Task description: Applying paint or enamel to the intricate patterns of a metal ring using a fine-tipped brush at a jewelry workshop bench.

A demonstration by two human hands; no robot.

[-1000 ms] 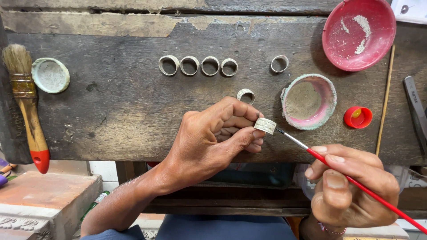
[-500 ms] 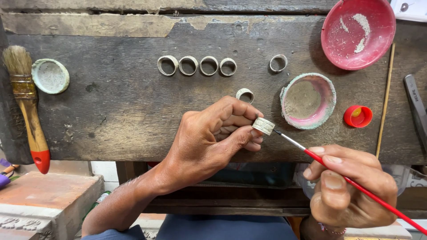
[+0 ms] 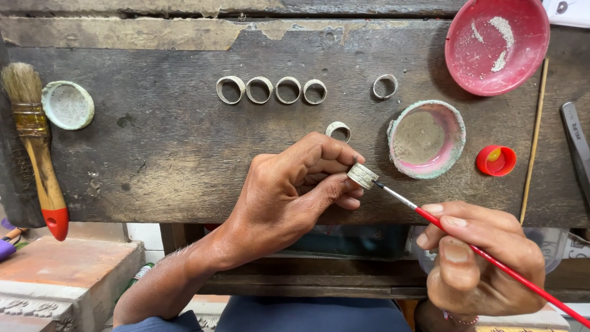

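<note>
While the left hand pinches a small grey metal ring and the right hand grips a thin red-handled brush, a slip could smear the band.

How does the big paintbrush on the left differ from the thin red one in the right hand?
The big paintbrush is broad, with a bushy tan head and a wooden, red-tipped handle; the thin brush is slender, all red, with a fine tip. The big paintbrush lies untouched on the bench; the right hand holds the thin brush, tip at the ring in the left hand. Both have metal ferrules.
</note>
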